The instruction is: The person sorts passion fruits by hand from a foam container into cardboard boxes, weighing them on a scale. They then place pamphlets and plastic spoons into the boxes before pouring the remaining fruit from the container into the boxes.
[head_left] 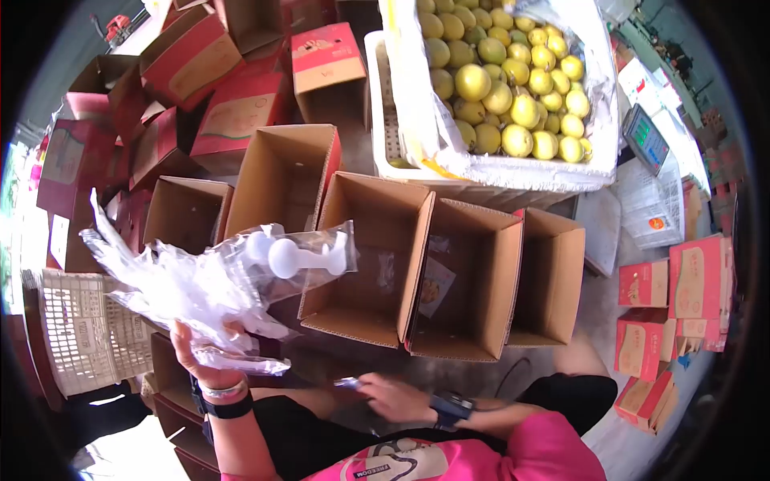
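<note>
5 open cartons [370, 248] line up (grey floor [600, 309] beside); left hand [202, 358] grips plastic bags [192, 289], right hand [393, 398] something small [348, 383].

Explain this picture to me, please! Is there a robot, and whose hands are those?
There's no robot here, just a person using two bare hands. The camera is worn on that person's head, looking forward and down, so you see nearly what they see.

The left hand holds a bunch of clear plastic packets; white plastic pieces show inside. The right hand pinches a small pale thing, too tiny to name.

In front stands a row of open cardboard boxes. One has a printed card inside. Beyond them, a white box holds lots of round yellow-green fruit, perhaps passion fruit. To the right of the fruit is a device with a lit display, probably a scale.
</note>
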